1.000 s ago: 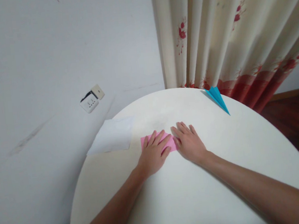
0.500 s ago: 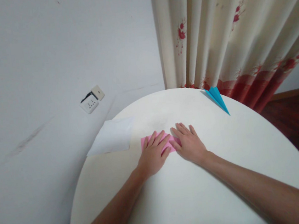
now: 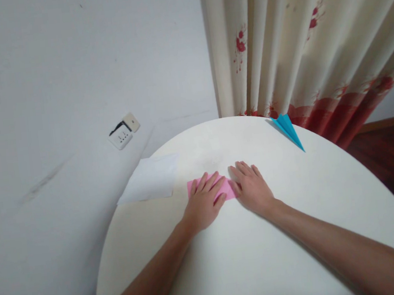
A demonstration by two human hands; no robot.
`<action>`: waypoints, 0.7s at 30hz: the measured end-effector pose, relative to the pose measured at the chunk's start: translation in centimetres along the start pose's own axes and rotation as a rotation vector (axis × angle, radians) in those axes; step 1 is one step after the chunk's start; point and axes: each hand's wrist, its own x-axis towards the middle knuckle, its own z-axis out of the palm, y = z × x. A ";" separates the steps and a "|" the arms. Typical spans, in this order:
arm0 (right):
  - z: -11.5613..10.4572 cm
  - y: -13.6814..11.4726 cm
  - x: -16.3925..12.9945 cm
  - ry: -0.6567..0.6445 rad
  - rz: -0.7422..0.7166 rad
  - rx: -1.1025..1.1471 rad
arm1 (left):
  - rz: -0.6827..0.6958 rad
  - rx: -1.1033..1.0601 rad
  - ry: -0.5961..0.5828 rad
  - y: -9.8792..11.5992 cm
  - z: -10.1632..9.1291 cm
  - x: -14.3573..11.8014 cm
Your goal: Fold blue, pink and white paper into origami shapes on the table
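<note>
left grip (image 3: 202, 205) — bare, slender-fingered | right grip (image 3: 254, 190) — bare, slender-fingered | forearms (image 3: 157, 271) bare, tapered

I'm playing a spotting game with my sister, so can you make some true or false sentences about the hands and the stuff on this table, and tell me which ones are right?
1. The left hand lies on the pink paper. True.
2. The right hand is curled into a fist. False: it is open, with its fingers stretched out.
3. The white paper is to the left of the pink paper. True.
4. The blue folded paper is between the two hands. False: it lies beyond the right hand, near the edge of the table.
5. The curtain has red flowers on it. True.
</note>
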 end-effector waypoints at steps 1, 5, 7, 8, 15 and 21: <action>0.0 0.0 0.0 -0.004 -0.010 0.002 | 0.003 0.001 -0.001 0.0 0.0 0.0; 0.0 -0.1 -0.2 -0.004 -0.036 0.001 | 0.012 0.007 -0.012 -0.1 0.1 0.0; 0.0 -0.1 -0.2 0.006 -0.030 0.003 | 0.012 0.011 -0.014 -0.1 0.1 0.0; 0.1 -0.1 -0.1 0.010 -0.026 0.004 | 0.011 0.012 -0.013 -0.1 0.1 0.0; -0.1 -0.2 -0.1 0.004 -0.016 -0.004 | -0.005 0.002 -0.009 0.1 0.0 -0.1; -0.2 -0.1 -0.1 -0.006 -0.020 -0.017 | -0.013 0.007 -0.007 0.2 0.0 0.0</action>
